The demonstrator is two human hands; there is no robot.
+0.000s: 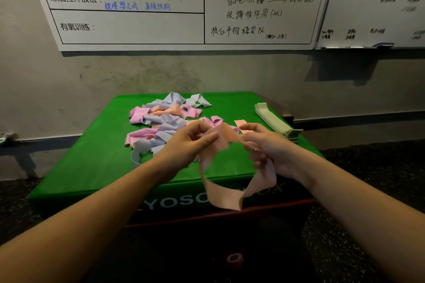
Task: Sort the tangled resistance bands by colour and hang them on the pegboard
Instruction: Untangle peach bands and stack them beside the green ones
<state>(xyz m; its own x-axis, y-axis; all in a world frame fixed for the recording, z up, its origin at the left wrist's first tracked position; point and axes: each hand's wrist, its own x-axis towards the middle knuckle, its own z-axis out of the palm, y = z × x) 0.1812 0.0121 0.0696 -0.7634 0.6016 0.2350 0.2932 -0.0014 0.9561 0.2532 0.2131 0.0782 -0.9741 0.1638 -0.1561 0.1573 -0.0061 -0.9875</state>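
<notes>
A peach resistance band [224, 193] hangs in a loop between both hands, above the front of the green box top [92, 167]. My left hand [187, 142] pinches its upper part; my right hand [268, 147] grips the other side with curled fingers. Behind my hands lies a tangled pile of pink, lilac and peach bands [161, 119]. A small peach piece [241, 125] lies flat just past my right hand. No pegboard is in view.
A neat stack of pale green bands [276, 122] sits at the box's right edge. Whiteboards [161, 18] with writing hang on the wall behind. Dark speckled floor surrounds the box.
</notes>
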